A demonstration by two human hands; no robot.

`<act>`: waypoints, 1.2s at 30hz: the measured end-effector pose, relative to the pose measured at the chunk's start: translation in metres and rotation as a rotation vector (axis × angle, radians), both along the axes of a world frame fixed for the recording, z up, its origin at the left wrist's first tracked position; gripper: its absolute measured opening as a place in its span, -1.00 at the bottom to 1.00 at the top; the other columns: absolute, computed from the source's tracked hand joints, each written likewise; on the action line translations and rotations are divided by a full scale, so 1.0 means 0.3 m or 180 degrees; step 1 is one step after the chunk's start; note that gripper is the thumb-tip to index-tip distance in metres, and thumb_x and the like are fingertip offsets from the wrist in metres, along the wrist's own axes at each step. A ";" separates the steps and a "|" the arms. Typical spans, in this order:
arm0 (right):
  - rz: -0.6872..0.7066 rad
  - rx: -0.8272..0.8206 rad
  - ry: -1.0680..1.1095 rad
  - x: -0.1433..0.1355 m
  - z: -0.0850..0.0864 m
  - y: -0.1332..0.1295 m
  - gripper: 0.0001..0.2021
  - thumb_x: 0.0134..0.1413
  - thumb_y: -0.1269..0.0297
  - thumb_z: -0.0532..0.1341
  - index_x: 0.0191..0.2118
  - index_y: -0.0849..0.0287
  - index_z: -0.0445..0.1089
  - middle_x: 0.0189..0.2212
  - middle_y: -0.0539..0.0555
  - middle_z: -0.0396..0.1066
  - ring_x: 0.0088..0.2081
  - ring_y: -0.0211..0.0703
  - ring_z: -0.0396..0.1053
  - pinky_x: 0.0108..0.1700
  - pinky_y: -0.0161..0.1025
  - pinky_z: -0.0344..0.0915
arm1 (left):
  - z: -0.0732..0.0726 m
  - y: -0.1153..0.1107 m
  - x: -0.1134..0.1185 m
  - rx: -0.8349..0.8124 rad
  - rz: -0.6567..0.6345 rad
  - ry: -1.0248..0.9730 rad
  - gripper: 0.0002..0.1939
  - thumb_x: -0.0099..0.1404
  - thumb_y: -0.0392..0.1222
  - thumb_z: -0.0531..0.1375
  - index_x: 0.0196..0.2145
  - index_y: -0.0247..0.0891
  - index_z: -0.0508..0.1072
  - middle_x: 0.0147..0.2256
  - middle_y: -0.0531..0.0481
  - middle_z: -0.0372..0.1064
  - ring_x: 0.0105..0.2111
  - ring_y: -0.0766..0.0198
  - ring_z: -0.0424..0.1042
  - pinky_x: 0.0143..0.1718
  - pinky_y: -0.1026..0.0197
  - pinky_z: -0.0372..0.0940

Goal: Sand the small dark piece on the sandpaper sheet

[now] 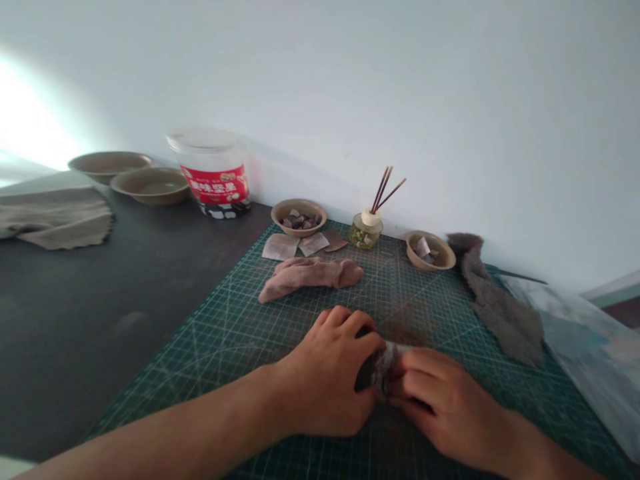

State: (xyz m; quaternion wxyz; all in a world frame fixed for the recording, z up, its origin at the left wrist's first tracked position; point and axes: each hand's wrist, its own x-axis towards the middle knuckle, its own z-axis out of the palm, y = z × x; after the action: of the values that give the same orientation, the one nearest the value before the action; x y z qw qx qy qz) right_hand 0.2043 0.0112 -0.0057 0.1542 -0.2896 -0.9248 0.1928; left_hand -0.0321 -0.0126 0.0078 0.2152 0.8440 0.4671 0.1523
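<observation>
My left hand [333,373] curls around a dark object [366,375], mostly hidden by the fingers, above the green cutting mat [235,333]. My right hand [440,393] pinches a small grey cloth [386,363] against the right side of that object. The two hands nearly meet over the mat. Behind them a crumpled pinkish-brown cloth [313,275] lies on the mat, with square sandpaper-like pieces [281,247] farther back.
At the back stand a bowl of stones [300,229], a reed diffuser [366,230], a small bowl [425,261] and a lidded tub [215,177]. Two bowls [153,187] and a cloth [65,217] are left. A grey towel [505,320] and plastic sheet [590,353] lie right.
</observation>
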 end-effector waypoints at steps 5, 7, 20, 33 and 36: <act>-0.0401 -0.0051 -0.0008 0.014 0.009 0.017 -0.88 0.32 0.40 0.19 -0.29 0.17 0.42 -0.25 0.09 0.42 -0.19 -0.11 0.35 -0.14 -0.17 0.29 | -0.002 0.001 0.003 0.0034 0.0027 -0.0040 -0.55 0.13 -0.04 0.31 0.00 -0.07 0.45 0.05 -0.04 0.30 0.04 -0.07 0.22 0.14 -0.21 0.17; -0.0216 -0.0294 -0.0108 0.024 0.013 0.012 -0.86 0.31 0.42 0.19 -0.32 0.16 0.42 -0.26 0.07 0.41 -0.23 -0.16 0.36 -0.19 -0.22 0.30 | -0.004 0.000 0.003 0.0035 0.0032 -0.0037 -0.54 0.13 -0.04 0.31 0.01 -0.06 0.45 0.05 -0.05 0.30 0.04 -0.07 0.22 0.14 -0.22 0.17; 0.0041 -0.0224 -0.0076 0.022 0.014 0.012 -0.84 0.30 0.45 0.16 -0.32 0.14 0.42 -0.27 0.06 0.42 -0.24 -0.16 0.37 -0.20 -0.23 0.30 | -0.002 -0.001 0.003 0.0104 -0.0024 0.0127 -0.53 0.14 0.00 0.29 0.02 -0.07 0.44 0.04 -0.05 0.30 0.03 -0.07 0.23 0.12 -0.21 0.20; -0.0246 0.0168 0.0068 0.029 -0.004 0.029 -0.87 0.33 0.39 0.18 -0.29 0.13 0.42 -0.22 0.09 0.45 -0.17 -0.10 0.36 -0.12 -0.14 0.30 | -0.009 0.000 0.002 0.0161 -0.0009 0.0075 -0.53 0.14 0.01 0.30 0.02 -0.06 0.44 0.05 -0.04 0.30 0.04 -0.07 0.23 0.12 -0.20 0.20; -0.0061 0.0065 -0.0052 0.023 0.001 0.029 -0.83 0.32 0.40 0.18 -0.35 0.14 0.40 -0.28 0.08 0.44 -0.24 -0.12 0.36 -0.20 -0.17 0.30 | -0.007 -0.001 0.001 0.0144 -0.0009 0.0056 -0.53 0.15 0.01 0.30 0.03 -0.06 0.44 0.06 -0.03 0.30 0.04 -0.07 0.24 0.12 -0.21 0.20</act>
State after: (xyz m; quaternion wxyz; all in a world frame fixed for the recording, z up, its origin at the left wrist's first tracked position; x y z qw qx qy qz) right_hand 0.2112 0.0200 -0.0055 0.1515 -0.2985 -0.9251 0.1794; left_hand -0.0317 -0.0129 0.0057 0.1921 0.8506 0.4643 0.1550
